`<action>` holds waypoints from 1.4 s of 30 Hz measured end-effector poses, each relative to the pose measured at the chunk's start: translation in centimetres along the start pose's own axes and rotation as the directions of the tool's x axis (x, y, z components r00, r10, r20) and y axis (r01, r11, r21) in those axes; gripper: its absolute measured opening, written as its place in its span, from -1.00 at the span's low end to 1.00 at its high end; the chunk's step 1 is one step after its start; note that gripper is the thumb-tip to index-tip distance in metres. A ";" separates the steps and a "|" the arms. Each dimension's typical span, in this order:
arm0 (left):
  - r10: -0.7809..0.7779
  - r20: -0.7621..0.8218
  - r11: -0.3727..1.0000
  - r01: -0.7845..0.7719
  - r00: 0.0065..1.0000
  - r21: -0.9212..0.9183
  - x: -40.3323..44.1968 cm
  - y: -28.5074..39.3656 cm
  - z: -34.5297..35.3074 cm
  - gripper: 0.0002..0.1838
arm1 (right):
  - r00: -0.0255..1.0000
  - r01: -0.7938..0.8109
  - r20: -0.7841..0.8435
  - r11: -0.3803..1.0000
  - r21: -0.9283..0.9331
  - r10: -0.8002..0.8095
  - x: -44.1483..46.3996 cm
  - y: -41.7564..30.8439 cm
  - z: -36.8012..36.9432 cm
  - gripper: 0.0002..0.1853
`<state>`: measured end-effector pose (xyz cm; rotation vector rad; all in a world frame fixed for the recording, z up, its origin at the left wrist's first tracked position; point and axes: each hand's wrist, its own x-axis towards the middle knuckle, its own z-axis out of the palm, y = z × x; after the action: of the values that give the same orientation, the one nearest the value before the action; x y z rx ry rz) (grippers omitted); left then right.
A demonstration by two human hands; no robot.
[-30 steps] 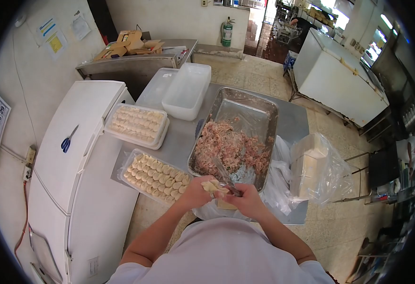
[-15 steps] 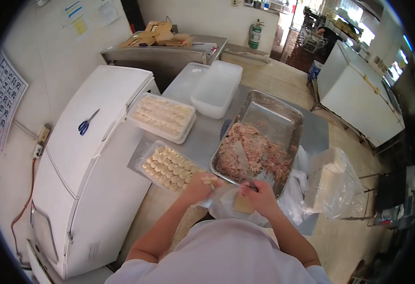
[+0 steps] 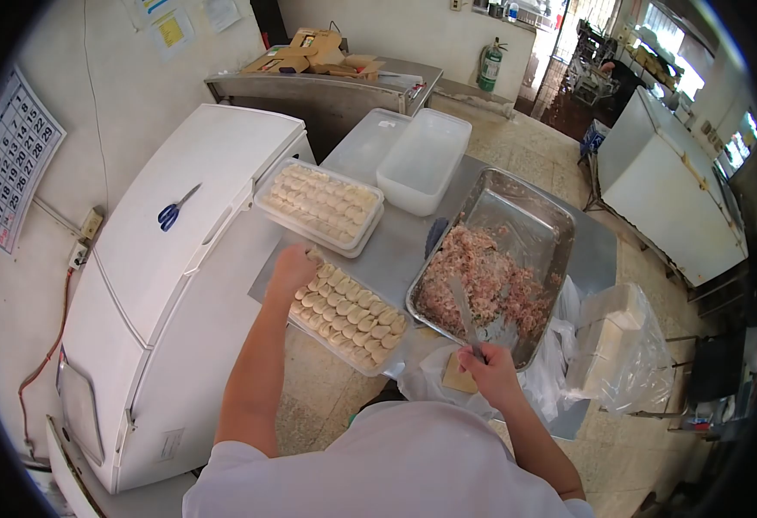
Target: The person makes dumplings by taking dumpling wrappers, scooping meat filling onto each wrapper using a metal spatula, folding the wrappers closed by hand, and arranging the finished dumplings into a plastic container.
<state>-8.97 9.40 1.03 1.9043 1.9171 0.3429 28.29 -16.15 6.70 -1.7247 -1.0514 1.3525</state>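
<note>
My left hand (image 3: 294,269) is closed with its fingertips on a small pale dumpling (image 3: 313,255) at the far left corner of a plastic tray (image 3: 352,369). Rows of folded dumplings (image 3: 344,308) fill that tray. In my right hand (image 3: 492,376) is the handle of a spreading knife (image 3: 465,312), whose long flat metal blade points away over the meat. Ground meat filling (image 3: 482,272) lies heaped in the near part of a deep metal pan (image 3: 551,226). Square dough wrappers (image 3: 459,375) sit on plastic just left of my right hand.
A second container of dumplings (image 3: 322,205) and an empty plastic tub (image 3: 421,164) stand farther back on the metal table (image 3: 592,259). Bagged wrapper stacks (image 3: 607,337) are at right. A white freezer (image 3: 188,285) bearing scissors (image 3: 177,210) borders the left. A person (image 3: 624,82) is far off.
My left hand has moved left and away from me, from beside my right hand to the tray's far corner, carrying the dumpling. My right hand keeps the knife. The view has shifted slightly.
</note>
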 end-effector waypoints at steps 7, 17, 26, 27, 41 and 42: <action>-0.070 0.062 0.981 0.057 0.996 0.185 0.8 -0.2 1.1 -0.54 | 0.999 0.038 -0.029 0.999 -0.005 -0.038 -0.3 0.7 0.2 -0.81; -0.088 0.050 0.984 0.079 0.995 0.158 0.8 -0.6 1.5 -0.53 | 0.999 0.021 -0.025 0.999 0.041 -0.020 -0.5 1.7 0.2 -0.83; -0.186 -0.012 0.970 0.185 0.983 0.156 -1.0 -1.6 0.9 -0.49 | 0.997 0.025 -0.072 0.997 0.076 -0.019 -1.1 2.1 -0.8 -0.83; -0.173 -0.002 0.971 0.171 0.985 0.166 -1.3 -1.6 1.0 -0.49 | 0.998 0.007 -0.063 0.998 0.058 -0.003 -1.1 2.0 -1.1 -0.82; 0.617 0.262 0.762 -0.481 0.742 -0.433 -20.4 17.9 13.4 -0.80 | 0.993 0.000 -0.117 0.995 0.104 0.013 -2.4 6.0 -5.5 -0.81; 0.658 0.276 0.741 -0.537 0.701 -0.404 -21.1 18.2 15.5 -0.78 | 0.992 0.006 -0.126 0.993 0.121 0.009 -2.6 6.4 -5.6 -0.81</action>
<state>13.83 -12.73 -1.94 2.1417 0.8677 0.3608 34.57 -21.42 3.33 -1.6975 -0.8799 1.2639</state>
